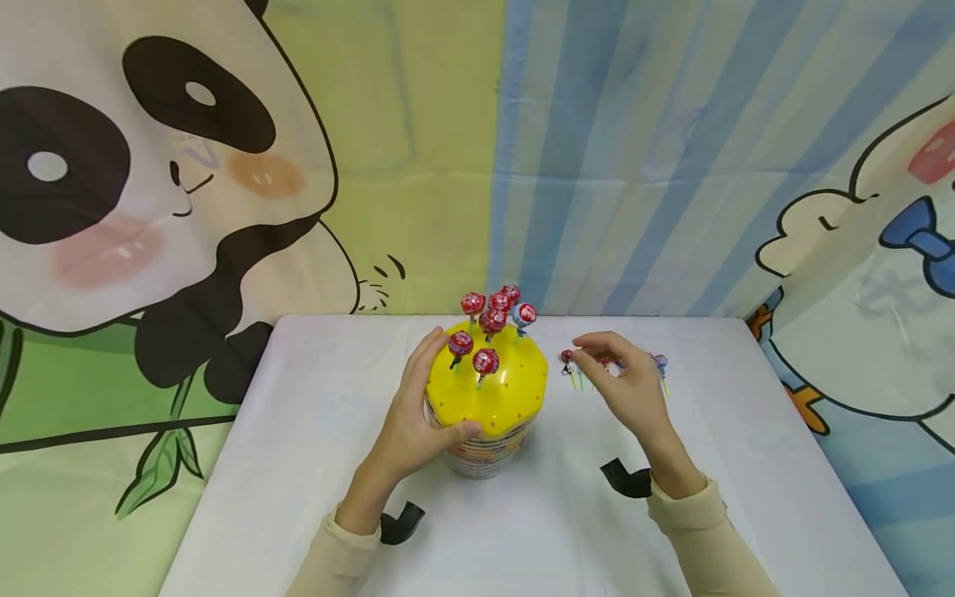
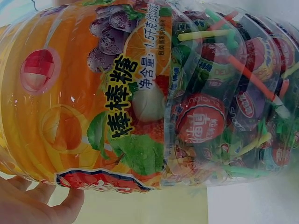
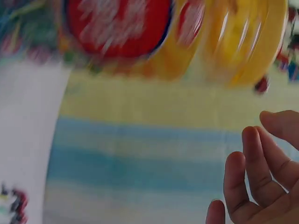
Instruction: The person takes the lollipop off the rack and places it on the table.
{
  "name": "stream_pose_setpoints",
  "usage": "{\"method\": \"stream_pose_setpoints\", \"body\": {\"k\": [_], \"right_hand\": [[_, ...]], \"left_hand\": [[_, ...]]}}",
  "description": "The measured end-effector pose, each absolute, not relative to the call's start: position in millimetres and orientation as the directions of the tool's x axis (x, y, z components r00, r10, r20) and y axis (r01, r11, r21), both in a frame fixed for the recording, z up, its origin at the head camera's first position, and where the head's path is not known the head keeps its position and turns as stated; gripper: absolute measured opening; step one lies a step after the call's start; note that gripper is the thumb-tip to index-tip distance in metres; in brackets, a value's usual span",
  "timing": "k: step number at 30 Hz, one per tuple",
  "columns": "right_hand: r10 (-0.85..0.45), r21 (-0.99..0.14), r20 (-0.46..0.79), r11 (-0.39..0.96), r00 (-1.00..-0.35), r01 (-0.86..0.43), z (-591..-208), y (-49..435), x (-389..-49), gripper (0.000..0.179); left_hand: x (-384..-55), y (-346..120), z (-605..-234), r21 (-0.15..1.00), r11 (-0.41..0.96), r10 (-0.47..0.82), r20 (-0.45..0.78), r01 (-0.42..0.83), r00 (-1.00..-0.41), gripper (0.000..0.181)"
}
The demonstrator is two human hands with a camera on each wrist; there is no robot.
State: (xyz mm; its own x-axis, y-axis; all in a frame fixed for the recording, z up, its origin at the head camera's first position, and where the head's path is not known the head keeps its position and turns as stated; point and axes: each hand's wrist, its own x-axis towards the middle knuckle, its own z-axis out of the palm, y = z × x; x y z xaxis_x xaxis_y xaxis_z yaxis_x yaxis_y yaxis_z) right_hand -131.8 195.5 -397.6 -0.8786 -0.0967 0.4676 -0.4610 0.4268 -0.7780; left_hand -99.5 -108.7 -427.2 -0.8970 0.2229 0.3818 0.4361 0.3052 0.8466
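A clear plastic jar (image 1: 481, 456) of lollipops with a yellow lid (image 1: 515, 398) stands on the table. Several wrapped lollipops, such as this red one (image 1: 486, 362), stick up from the lid on their sticks. My left hand (image 1: 414, 419) holds the jar at its left side, thumb at the lid's front edge. In the left wrist view the jar's orange label (image 2: 70, 107) fills the picture, with fingers (image 2: 70, 205) against its side. To the right of the jar my right hand (image 1: 627, 385) hovers, fingers bent loosely; the right wrist view shows nothing between thumb and fingers.
Several loose lollipops (image 1: 660, 362) lie on the white table (image 1: 746, 464) behind and beside my right hand, which partly hides them. A cartoon-printed curtain (image 1: 418, 166) hangs behind the table. Black straps (image 1: 627, 479) stick out at both wrists.
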Motion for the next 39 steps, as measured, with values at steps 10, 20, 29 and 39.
{"method": "stream_pose_setpoints", "body": {"k": [10,20,29,39], "right_hand": [[-0.355,-0.718,0.578,0.205,-0.735,-0.665,-362.5,135.8,-109.4,0.027],[-0.359,-0.698,0.607,0.184,-0.709,-0.692,-360.9,110.1,-104.6,0.028],[-0.346,-0.681,0.621,0.206,-0.703,-0.703,-362.5,103.5,-104.8,0.023],[-0.322,-0.716,0.628,0.119,-0.709,-0.688,-358.7,104.7,-106.0,0.023]], "left_hand": [[-99.4,-108.5,-426.5,0.845,0.306,0.223,0.385,0.44,-0.895,0.101],[-98.6,-109.7,-426.6,0.842,0.292,0.227,0.4,0.454,-0.888,0.1],[-99.7,-109.0,-427.9,0.84,0.3,0.229,0.397,0.453,-0.889,0.1],[-100.2,-109.2,-428.8,0.839,0.307,0.23,0.393,0.45,-0.89,0.1]]}}
